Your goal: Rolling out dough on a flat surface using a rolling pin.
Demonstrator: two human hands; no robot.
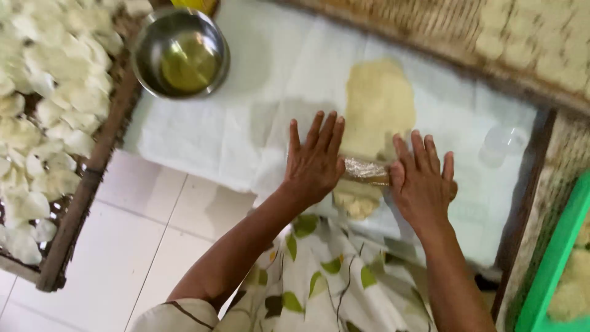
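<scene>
Pale yellow dough [378, 104], white cloth [246, 110], green-leafed dress [319, 276]

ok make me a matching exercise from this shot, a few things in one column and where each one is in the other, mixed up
Things:
1. metal bowl
2. sheet of dough
3. rolling pin
4. clear plastic cup

Places:
A. under both hands, left hand and right hand
B. far right of the white cloth
C. top left corner of the cloth, yellowish liquid inside
D. flat on the cloth beyond the fingers

Pairs: 1-C, 2-D, 3-A, 4-B
</scene>
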